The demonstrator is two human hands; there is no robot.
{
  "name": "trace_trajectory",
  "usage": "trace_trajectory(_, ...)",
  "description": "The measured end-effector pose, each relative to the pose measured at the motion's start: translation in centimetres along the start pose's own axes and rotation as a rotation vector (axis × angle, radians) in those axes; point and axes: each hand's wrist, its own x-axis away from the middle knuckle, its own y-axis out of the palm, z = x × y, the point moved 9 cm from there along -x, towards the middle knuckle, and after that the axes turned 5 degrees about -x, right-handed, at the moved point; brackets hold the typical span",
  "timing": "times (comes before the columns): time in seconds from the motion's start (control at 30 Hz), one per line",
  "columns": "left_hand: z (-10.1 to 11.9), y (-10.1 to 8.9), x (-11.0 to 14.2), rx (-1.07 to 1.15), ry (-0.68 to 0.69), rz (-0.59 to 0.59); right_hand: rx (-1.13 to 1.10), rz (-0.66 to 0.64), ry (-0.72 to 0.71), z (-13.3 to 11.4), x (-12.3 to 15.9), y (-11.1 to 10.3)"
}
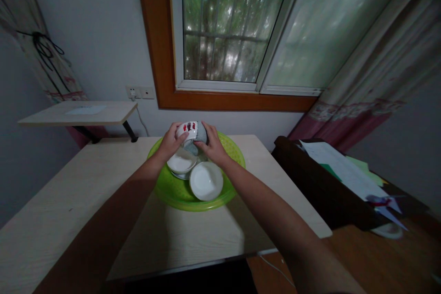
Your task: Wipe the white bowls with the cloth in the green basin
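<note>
My left hand (169,141) grips a white bowl (186,129) with red and dark markings on its outside, holding it tilted above a green basin. My right hand (214,146) is closed on a grey cloth (201,134), which is pressed over the bowl's right side and hangs down below it. Underneath, in the green basin (175,197), lie a white bowl (182,161) at the left and another white bowl (206,181) nearer me, its inside facing up. Part of another dish shows below the left bowl.
The basin stands on a pale wooden table (138,234). A small raised shelf (82,112) with a paper on it is at the left. Beyond are a wall and a window (234,23). Right of the table, a dark piece of furniture (320,183) carries papers.
</note>
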Motion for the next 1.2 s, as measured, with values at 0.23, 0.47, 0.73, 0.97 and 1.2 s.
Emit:
trace_trajectory(0.23,1.7,1.0,0.5,-0.132,0.158,-0.168,0.023,-0.003,-0.065,-0.5,-0.1,-0.5)
trace_trajectory(0.47,2.1,1.3,0.8,-0.21,0.187,-0.188,0.099,-0.008,-0.076,-0.7,-0.2,-1.1)
trace_trajectory(0.73,0.5,0.8,0.5,-0.217,0.121,-0.088,0.201,-0.05,-0.124,-1.1,-0.1,-1.1)
trace_trajectory(0.97,0.6,0.0,0.3,-0.272,0.063,-0.001,0.379,0.001,-0.099,-3.4,0.2,-0.9)
trace_trajectory(1.2,0.9,0.2,0.5,-0.333,0.048,-0.032,0.34,0.054,-0.092,-2.3,0.0,-1.1)
